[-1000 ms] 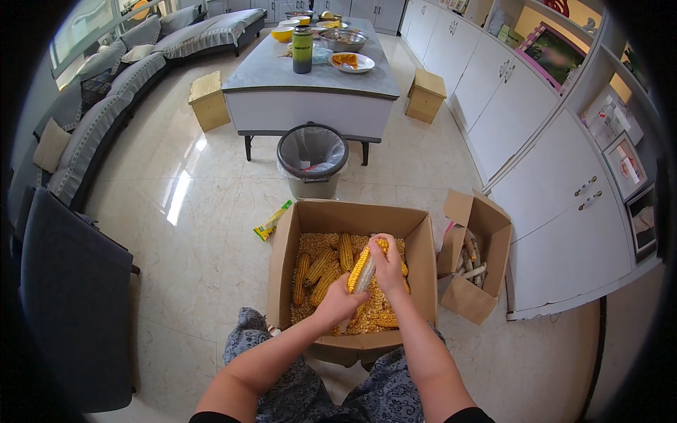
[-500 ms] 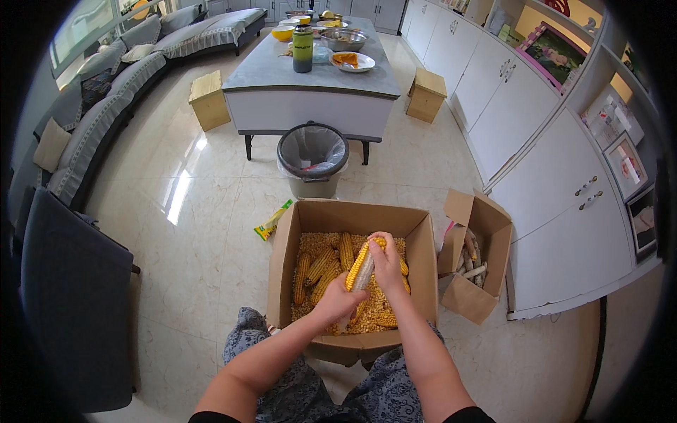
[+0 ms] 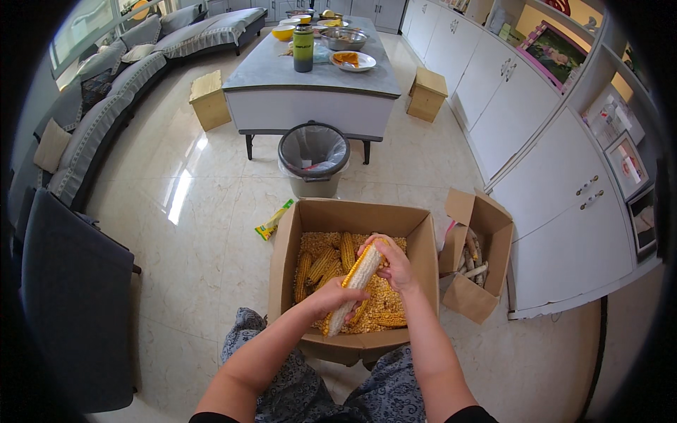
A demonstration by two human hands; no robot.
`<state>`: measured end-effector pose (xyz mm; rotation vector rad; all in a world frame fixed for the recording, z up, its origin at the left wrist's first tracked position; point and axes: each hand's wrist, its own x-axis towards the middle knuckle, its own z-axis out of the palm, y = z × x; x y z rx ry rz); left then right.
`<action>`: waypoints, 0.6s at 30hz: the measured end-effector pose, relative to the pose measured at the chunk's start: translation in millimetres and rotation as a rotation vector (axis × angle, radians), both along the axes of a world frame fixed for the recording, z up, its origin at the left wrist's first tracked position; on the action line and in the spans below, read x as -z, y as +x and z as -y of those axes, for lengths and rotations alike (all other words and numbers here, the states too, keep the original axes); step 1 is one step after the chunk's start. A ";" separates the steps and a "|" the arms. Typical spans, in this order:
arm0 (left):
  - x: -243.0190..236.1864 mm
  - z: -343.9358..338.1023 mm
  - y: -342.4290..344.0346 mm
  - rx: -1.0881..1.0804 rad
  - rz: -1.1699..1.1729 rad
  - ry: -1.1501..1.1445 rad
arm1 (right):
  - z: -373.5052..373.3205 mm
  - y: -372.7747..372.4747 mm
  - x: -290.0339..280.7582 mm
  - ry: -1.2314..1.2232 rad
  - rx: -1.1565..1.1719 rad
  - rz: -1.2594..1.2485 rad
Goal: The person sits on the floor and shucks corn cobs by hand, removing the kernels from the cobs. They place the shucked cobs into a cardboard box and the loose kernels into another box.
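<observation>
Both hands grip one corn cob (image 3: 362,273), held slantwise above a cardboard box (image 3: 419,282) between my knees. A broad pale strip bare of kernels faces up, with yellow kernels along its left edge. My left hand (image 3: 334,299) is wrapped round the lower part of the cob. At the upper end, my right hand (image 3: 392,262) is closed on it, fingers over the top. Inside the box lie loose yellow kernels (image 3: 381,299) and several whole corn cobs (image 3: 323,266), mostly left of my hands.
To the right stands a smaller open carton (image 3: 493,225) holding stripped cobs (image 3: 474,264). A lined trash bin (image 3: 314,187) is just beyond the big box, before a grey table (image 3: 261,74). A green-yellow packet (image 3: 273,220) lies on the floor. At left is a dark chair (image 3: 74,310).
The cob has turned in my hands, so more of its bare pale side faces up. My right hand has shifted slightly right and down along its upper end.
</observation>
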<state>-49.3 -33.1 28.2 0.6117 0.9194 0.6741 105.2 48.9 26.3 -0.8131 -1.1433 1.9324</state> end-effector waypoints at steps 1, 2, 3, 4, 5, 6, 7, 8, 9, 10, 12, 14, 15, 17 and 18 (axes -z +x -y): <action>-1.3 0.0 0.7 0.001 -0.043 0.010 | 1.1 -1.3 0.5 0.004 0.019 0.024; -4.1 0.1 2.1 0.003 -0.086 0.021 | 1.4 -1.5 3.3 0.015 0.040 0.037; -5.9 0.3 3.4 0.004 -0.129 0.031 | 1.1 -1.4 8.9 0.026 0.061 0.049; -6.7 0.5 4.5 -0.003 -0.144 0.047 | 0.4 -1.3 13.9 0.037 0.082 0.062; -7.2 0.7 5.7 -0.010 -0.159 0.064 | 0.0 -2.5 18.8 0.081 0.112 0.076; -7.3 0.8 7.2 -0.016 -0.173 0.080 | -0.3 -4.4 23.7 0.125 0.143 0.090; -5.5 1.3 7.5 -0.024 -0.192 0.093 | 0.2 -7.4 23.6 0.168 0.171 0.103; -2.1 1.4 8.2 -0.031 -0.210 0.105 | -0.1 -6.9 21.4 0.113 0.159 0.063; -0.4 1.5 8.8 -0.038 -0.228 0.118 | -0.9 -5.1 17.4 0.059 0.147 0.023; -1.0 1.5 10.6 -0.049 -0.246 0.129 | -1.1 -3.3 14.5 0.004 0.137 -0.016; -2.7 1.7 13.8 -0.072 -0.281 0.151 | -5.0 -2.7 23.8 0.064 0.148 -0.004; 2.0 2.5 15.8 -0.093 -0.287 0.153 | -5.0 -4.1 27.4 0.128 0.150 0.009; 3.4 2.7 16.3 -0.103 -0.290 0.154 | -3.6 -4.9 28.2 0.162 0.147 0.017; 2.8 2.7 16.0 -0.104 -0.250 0.118 | -1.8 -4.6 29.3 0.189 0.141 0.025; 2.2 2.8 15.8 -0.104 -0.230 0.100 | -1.0 -3.7 28.9 0.182 0.137 0.025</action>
